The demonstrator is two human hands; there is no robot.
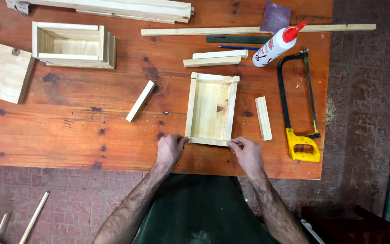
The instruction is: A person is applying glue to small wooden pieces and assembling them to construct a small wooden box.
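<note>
Wooden frame (211, 110) lies centre-frame on the bench (68, 131); both hands, left (169, 150) and right (247, 153), pinch its near corners, steadying the bottom strip.

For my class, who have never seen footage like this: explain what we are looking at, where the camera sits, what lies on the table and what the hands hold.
There is one picture, from a camera worn on a person's head, looking straight down. The left hand and right hand press the near strip of a shallow wooden frame on a reddish wooden table. Around it lie loose wood strips, a finished wooden box, a glue bottle with a red cap, a hacksaw with a yellow handle, a ruler and sandpaper.
</note>
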